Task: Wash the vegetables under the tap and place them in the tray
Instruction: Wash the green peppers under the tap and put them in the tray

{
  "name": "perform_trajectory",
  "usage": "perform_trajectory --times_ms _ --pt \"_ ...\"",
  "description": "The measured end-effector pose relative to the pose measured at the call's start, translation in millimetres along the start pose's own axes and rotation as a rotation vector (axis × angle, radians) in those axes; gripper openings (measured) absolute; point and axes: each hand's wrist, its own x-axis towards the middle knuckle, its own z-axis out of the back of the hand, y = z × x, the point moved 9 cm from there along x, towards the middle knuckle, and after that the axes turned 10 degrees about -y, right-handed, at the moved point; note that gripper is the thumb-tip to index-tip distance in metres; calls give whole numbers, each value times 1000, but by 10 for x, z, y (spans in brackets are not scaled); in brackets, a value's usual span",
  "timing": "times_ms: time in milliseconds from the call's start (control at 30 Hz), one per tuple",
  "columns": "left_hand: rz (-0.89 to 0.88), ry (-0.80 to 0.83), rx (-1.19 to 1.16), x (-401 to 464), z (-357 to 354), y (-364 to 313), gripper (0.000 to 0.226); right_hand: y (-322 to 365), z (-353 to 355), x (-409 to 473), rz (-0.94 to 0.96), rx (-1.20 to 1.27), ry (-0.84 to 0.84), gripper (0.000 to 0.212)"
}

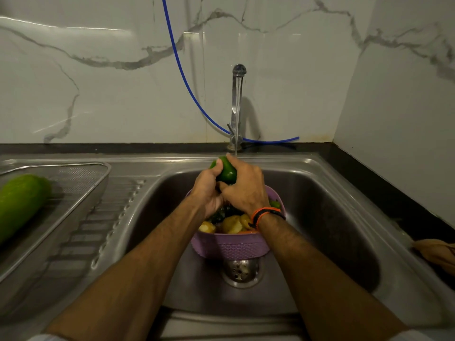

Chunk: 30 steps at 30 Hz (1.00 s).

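Note:
A green capsicum [226,172] is held under the stream of the running tap [237,104]. My left hand [208,190] grips its left side and my right hand [242,187] curls over its top and right side. Directly below my hands, a purple basket [229,246] stands in the steel sink [332,217], filled with potatoes [232,225] and other vegetables, partly hidden by my wrists. On the drainboard at the left, a metal mesh tray [81,178] holds a large green gourd [19,205].
A blue hose [183,75] hangs down the marble wall and runs behind the tap. The sink drain [241,271] shows in front of the basket. A brown cloth [438,253] lies on the dark counter at the right edge.

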Motion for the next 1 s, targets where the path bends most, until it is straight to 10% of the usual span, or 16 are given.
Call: perform_trajectory --times_ms 433,1000 --pt "18 29 -81 37 -53 7 54 -163 67 15 -222 190 -86 52" --pt "-111 -9 27 90 -11 -12 40 -87 27 22 -43 -32 6 80"
